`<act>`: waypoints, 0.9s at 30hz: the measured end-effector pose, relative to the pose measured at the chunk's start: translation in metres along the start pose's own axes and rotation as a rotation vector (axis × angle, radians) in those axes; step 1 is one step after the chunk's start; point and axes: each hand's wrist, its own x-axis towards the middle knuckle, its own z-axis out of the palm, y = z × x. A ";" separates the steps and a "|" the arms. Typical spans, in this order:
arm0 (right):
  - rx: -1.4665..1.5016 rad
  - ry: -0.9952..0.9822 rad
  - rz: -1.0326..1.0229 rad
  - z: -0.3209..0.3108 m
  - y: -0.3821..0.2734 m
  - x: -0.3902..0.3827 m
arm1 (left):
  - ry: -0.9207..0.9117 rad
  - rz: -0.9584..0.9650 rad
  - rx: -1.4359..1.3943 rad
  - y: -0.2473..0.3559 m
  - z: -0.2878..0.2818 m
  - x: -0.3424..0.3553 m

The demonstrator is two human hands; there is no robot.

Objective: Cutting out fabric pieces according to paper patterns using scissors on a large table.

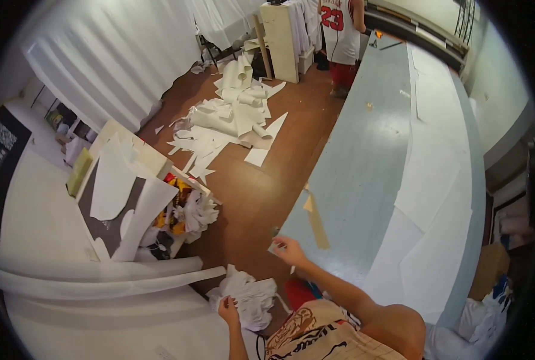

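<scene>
My right hand (289,250) is over the near left corner of a long blue-grey table (357,162), its fingers bent together. Whether something thin is between those fingers is too small to tell. On the table beyond that hand lies a tan strip (318,227). Large white sheets (429,198) overlap along the table's right side. My left hand (228,309) is lower down, in front of a crumpled white heap (249,297) beside the table. Its fingers are curled in a pinch, and anything they hold cannot be made out.
Another person (342,36) stands by the table's far end, near scissors (373,44). Cut white scraps (231,117) cover part of the brown floor. Long white rolls (105,279) lie at the left. A bin of bundled fabric (186,210) stands beside white pattern pieces (111,180).
</scene>
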 end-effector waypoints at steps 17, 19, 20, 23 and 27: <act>0.253 0.808 -0.041 -0.254 -0.130 0.340 | -0.322 0.023 -0.005 0.128 -0.019 0.217; -0.098 0.997 -0.038 -0.312 -0.140 0.324 | -0.394 0.015 0.074 0.147 0.014 0.234; -0.053 1.031 -0.052 -0.301 -0.142 0.322 | -0.434 0.031 0.120 0.156 0.010 0.247; -0.125 1.050 -0.144 -0.217 -0.146 0.301 | -0.578 -0.052 0.189 0.136 0.019 0.277; -0.227 0.658 -0.090 -0.073 -0.058 0.196 | -0.900 0.006 0.295 0.154 0.080 0.310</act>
